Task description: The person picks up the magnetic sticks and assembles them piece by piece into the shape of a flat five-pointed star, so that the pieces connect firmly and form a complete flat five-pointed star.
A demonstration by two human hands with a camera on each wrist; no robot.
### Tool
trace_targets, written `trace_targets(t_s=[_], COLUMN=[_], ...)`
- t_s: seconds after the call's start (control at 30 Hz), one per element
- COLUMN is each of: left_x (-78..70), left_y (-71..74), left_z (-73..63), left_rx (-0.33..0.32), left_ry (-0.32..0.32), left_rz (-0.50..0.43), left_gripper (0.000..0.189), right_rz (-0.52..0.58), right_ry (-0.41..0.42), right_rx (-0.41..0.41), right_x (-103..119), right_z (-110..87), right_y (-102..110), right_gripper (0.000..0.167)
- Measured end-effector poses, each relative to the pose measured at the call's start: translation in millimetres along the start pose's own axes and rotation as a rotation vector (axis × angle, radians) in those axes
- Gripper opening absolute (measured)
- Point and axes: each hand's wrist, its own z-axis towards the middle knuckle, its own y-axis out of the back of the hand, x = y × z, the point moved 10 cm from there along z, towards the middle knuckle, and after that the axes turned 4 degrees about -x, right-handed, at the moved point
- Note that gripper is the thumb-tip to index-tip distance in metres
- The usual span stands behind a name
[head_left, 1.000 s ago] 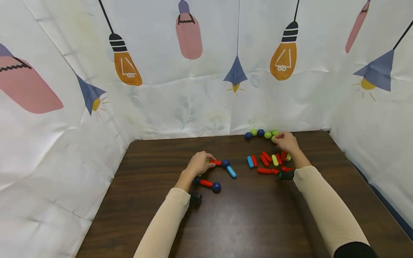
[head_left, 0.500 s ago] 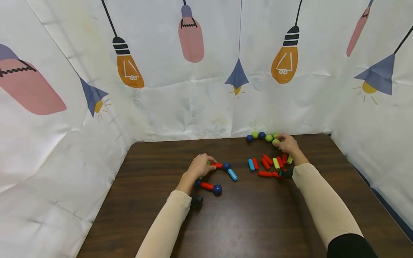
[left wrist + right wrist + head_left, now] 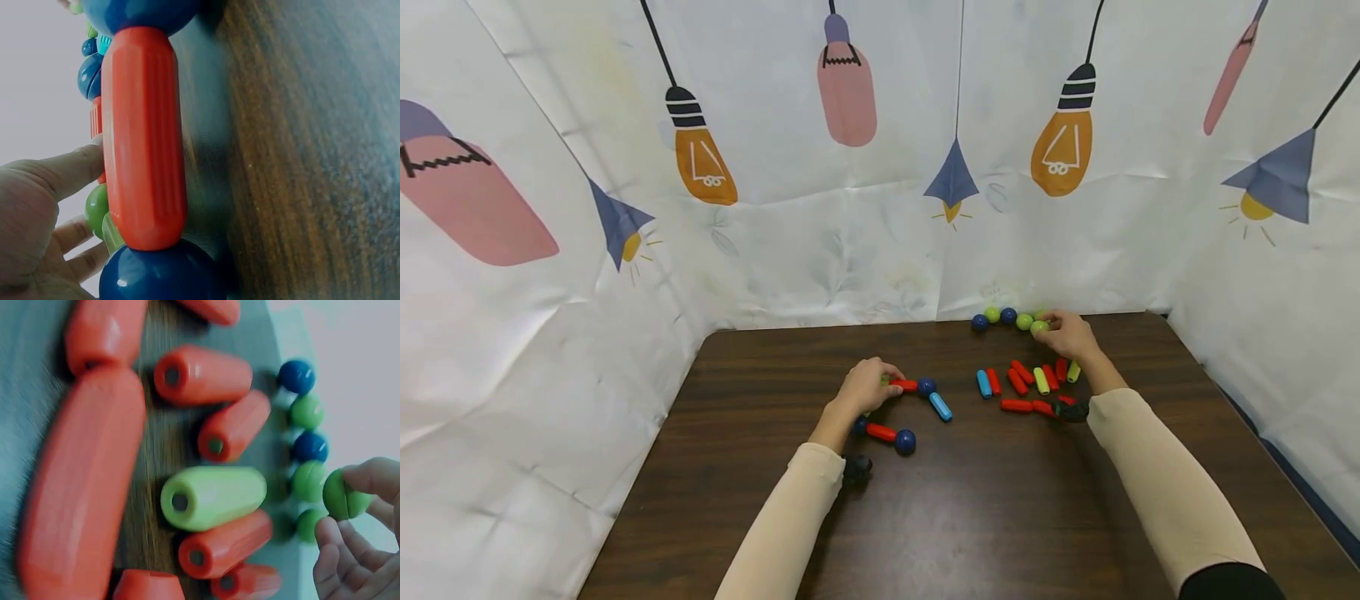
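Observation:
My left hand holds a joined chain of toy rods and balls where a red rod meets a green ball. That rod joins a blue ball, followed by a light-blue rod. Nearer the wrist, another red rod sits between two blue balls. At the table's back edge my right hand pinches a green ball between thumb and fingers. Beside it lies a row of green and blue balls. The left fingers partly hide the chain.
Loose red rods, a light-blue rod and yellow-green rods lie right of the chain on the dark wooden table. A black wrist camera covers part of the front red rods. A patterned white cloth stands behind.
My right hand stays at the ball row, with its green ball shifted slightly nearer. My left hand keeps its grip on the chain. The head view has tilted slightly upward.

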Motion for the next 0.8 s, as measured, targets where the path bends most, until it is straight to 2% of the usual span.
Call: trace_targets(t_s=[0.17,0.3,0.4,0.57,0.67,0.8], left_x=[-1.0,-1.3,-0.1,1.3,1.6,1.1], left_y=[-1.0,0.1,0.8,-0.7,-2.1,-2.5], left_z=[-0.4,-0.4,0.0,1.0,1.5,1.4], left_rx=[-0.006,-0.015,-0.024,-0.018,-0.014,-0.017], left_ry=[-0.001,-0.009,-0.01,-0.004,-0.003,-0.005], left_rz=[0.001,0.007,0.015,0.021,0.026,0.028], left_gripper=[0.02,0.02,0.02,0.022,0.023,0.022], right_rz=[0.024,0.055,0.095,0.143,0.153,0.13], right_ry=[0.119,0.235,0.286,0.358,0.372,0.366], right_rx=[-0.019,0.005,0.063,0.213,0.289,0.322], right_x=[31,58,73,91,97,99], right_z=[-26.4,-57.4,-78.9,-108.5,-121.4,-129.8], right_y=[-3,-20,-44,-85,-104,-120], right_gripper=[0.047,0.039,0.034,0.03,0.028,0.028])
